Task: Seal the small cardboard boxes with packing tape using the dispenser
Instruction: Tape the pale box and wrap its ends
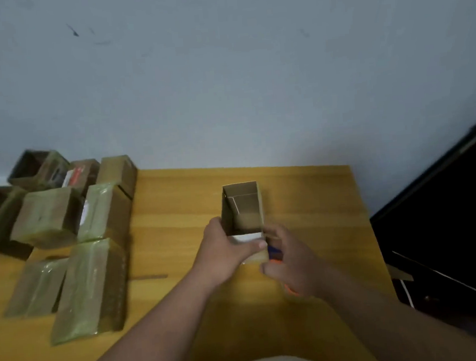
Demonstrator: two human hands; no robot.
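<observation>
**Dim, soft and warped**

Light is flat and muted, leaving the wall [222, 67] grey-blue. Motion blur smears the taped boxes [64, 236] at left, where their wrap shows pale glare. The surface [303, 198] edges bow from wide-angle distortion. The right side sinks into near-black shadow.

Matt brown cardboard on the open box [243, 208], plain and dull inside, with a white papery patch at its near edge. The table [304, 203] looks like smooth yellow wood with a soft sheen. Over on the left, the stacked boxes [91, 283] are cardboard wrapped in glossy, slightly wrinkled clear tape. Behind, a matt painted wall [250, 65].
</observation>
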